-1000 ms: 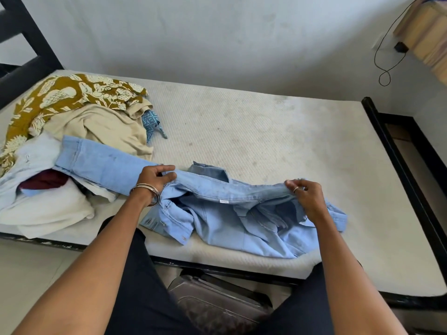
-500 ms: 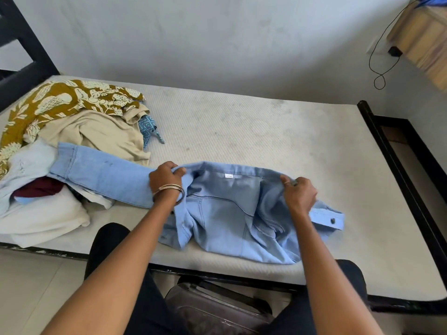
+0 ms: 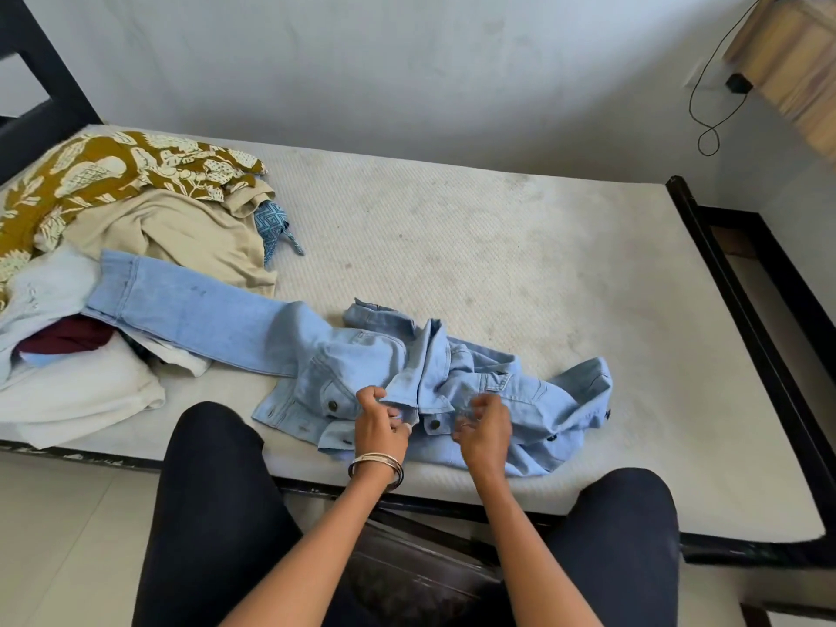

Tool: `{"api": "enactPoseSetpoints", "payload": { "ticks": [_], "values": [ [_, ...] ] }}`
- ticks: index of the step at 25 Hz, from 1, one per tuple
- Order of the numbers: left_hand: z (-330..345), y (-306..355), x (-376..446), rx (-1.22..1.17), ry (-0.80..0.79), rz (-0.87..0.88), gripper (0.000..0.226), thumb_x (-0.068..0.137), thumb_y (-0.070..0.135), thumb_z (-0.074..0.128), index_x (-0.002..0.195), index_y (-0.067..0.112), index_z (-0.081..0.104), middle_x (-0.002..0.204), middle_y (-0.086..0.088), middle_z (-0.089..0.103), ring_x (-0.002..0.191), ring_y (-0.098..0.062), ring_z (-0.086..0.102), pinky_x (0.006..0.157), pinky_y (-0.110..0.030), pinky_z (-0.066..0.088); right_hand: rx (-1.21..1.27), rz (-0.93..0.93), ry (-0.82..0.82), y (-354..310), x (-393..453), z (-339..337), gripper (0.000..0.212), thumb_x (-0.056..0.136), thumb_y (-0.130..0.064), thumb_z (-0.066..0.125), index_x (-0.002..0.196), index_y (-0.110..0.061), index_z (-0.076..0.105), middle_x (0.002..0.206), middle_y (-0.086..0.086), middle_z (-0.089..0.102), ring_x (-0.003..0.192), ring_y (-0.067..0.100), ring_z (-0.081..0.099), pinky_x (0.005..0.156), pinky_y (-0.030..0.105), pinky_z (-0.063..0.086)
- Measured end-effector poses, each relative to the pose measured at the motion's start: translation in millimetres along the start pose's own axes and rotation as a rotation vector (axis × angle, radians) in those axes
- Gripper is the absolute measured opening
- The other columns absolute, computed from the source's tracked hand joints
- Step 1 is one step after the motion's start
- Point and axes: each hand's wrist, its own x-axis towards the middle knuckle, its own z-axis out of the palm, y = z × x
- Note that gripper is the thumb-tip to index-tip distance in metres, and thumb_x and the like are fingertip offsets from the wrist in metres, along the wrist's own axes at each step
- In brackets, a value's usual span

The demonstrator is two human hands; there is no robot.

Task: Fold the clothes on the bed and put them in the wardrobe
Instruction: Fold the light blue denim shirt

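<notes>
On the bed [image 3: 452, 246], near its front edge, a pale blue denim jacket [image 3: 407, 368] lay crumpled, one sleeve stretched over the clothes pile [image 3: 113, 246]. The left hand [image 3: 379, 423] pinched a fold of it; the right hand [image 3: 484, 429] hovered blurred, its grip unclear. No wardrobe was in view.

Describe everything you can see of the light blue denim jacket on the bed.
The light blue denim jacket lies crumpled, unfolded, near the front edge of the white mattress. It has dark round buttons and chest pockets. One sleeve stretches left onto the clothes pile. The left hand pinches its front edge; the right hand hovers, fingers curled.
</notes>
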Motion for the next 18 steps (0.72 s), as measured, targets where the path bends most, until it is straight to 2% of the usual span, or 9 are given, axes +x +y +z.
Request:
{"api": "enactPoseSetpoints", "payload": {
  "ticks": [1, 2, 4, 7, 9, 11, 13, 15, 18],
  "values": [
    [1.8, -2.8, -4.7, 0.073, 0.019, 0.011, 0.052, 0.073, 0.002, 0.076, 0.112, 0.006, 0.041, 0.096, -0.010, 0.060, 0.083, -0.025, 0.064, 0.079, -0.045, 0.054, -0.010, 0.086, 0.033, -0.2, 2.1, -1.0, 0.020, 0.077, 0.010, 0.061, 0.087, -0.007, 0.059, 0.089, 0.005, 0.061, 0.080, 0.028, 0.065, 0.070, 0.042, 0.058],
    [3.8, -5.6, -7.4, 0.206, 0.013, 0.043, 0.050, 0.073, 0.012, 0.079, 0.109, 0.005, 0.045, 0.102, -0.010, 0.057, 0.090, -0.026, 0.061, 0.080, -0.043, 0.052, -0.068, 0.121, -0.041, -0.8, 4.3, 0.5, 0.010, 0.079, 0.008, 0.061, 0.078, -0.002, 0.063, 0.077, 0.007, 0.065, 0.073, 0.026, 0.066, 0.070, 0.043, 0.059],
    [4.9, -4.4, -10.8, 0.576, -0.055, 0.128, 0.050, 0.072, 0.033, 0.080, 0.107, 0.008, 0.054, 0.111, -0.008, 0.052, 0.101, -0.026, 0.056, 0.081, -0.038, 0.048, -0.216, 0.081, -0.259, -4.9, 2.0, 7.4, 0.011, 0.082, 0.001, 0.064, 0.073, 0.003, 0.069, 0.064, 0.011, 0.066, 0.064, 0.022, 0.065, 0.067, 0.043, 0.055],
    [6.6, -6.2, -9.4, 0.766, -0.075, 0.170, 0.036, 0.059, 0.023, 0.087, 0.088, 0.011, 0.068, 0.097, -0.008, 0.060, 0.088, -0.027, 0.062, 0.069, -0.040, 0.051, -0.261, 0.000, -0.229, -13.8, -8.5, 22.3, 0.009, 0.086, -0.006, 0.065, 0.090, -0.008, 0.072, 0.082, 0.010, 0.073, 0.077, 0.026, 0.069, 0.067, 0.036, 0.054],
    [6.4, -11.3, -0.8, 0.742, -0.075, 0.178, 0.024, 0.057, 0.017, 0.088, 0.074, 0.013, 0.071, 0.080, -0.007, 0.063, 0.075, -0.027, 0.064, 0.062, -0.039, 0.050, -0.344, -0.074, -0.141, -17.7, -12.1, 28.7, 0.009, 0.088, -0.011, 0.063, 0.096, -0.009, 0.067, 0.089, 0.009, 0.070, 0.086, 0.028, 0.064, 0.066, 0.031, 0.045],
    [0.8, -10.5, 7.5, 0.649, -0.153, 0.105, 0.011, 0.077, 0.026, 0.075, 0.079, 0.015, 0.072, 0.081, -0.005, 0.066, 0.080, -0.026, 0.064, 0.068, -0.037, 0.047, -0.416, -0.108, -0.134, -14.0, -9.9, 33.5, 0.010, 0.090, -0.012, 0.060, 0.095, -0.007, 0.067, 0.096, 0.010, 0.067, 0.090, 0.029, 0.062, 0.069, 0.034, 0.042],
    [-2.8, -7.8, 11.4, 0.455, -0.081, 0.050, 0.022, 0.088, 0.027, 0.062, 0.072, 0.014, 0.067, 0.072, -0.006, 0.066, 0.072, -0.025, 0.060, 0.062, -0.031, 0.042, -0.446, -0.110, -0.146, -9.6, -6.0, 35.8, 0.010, 0.089, -0.010, 0.059, 0.090, -0.005, 0.068, 0.100, 0.012, 0.065, 0.090, 0.030, 0.061, 0.071, 0.034, 0.041],
    [-2.4, -6.9, 15.2, 0.233, -0.039, -0.065, 0.022, 0.086, 0.022, 0.066, 0.066, 0.013, 0.064, 0.062, -0.007, 0.062, 0.062, -0.023, 0.055, 0.057, -0.030, 0.040, -0.441, -0.124, -0.153, -7.5, -4.7, 34.6, 0.006, 0.086, -0.006, 0.062, 0.088, -0.004, 0.066, 0.098, 0.011, 0.065, 0.089, 0.030, 0.061, 0.068, 0.033, 0.039],
    [0.5, -9.6, 17.5, 0.099, -0.068, -0.126, 0.014, 0.081, 0.018, 0.071, 0.069, 0.013, 0.067, 0.067, -0.010, 0.067, 0.065, -0.024, 0.058, 0.066, -0.034, 0.049, -0.521, -0.165, -0.218, -10.4, -1.6, 30.0, 0.011, 0.083, -0.002, 0.056, 0.086, -0.006, 0.067, 0.090, 0.010, 0.069, 0.084, 0.029, 0.062, 0.065, 0.035, 0.043]
  ]
}}
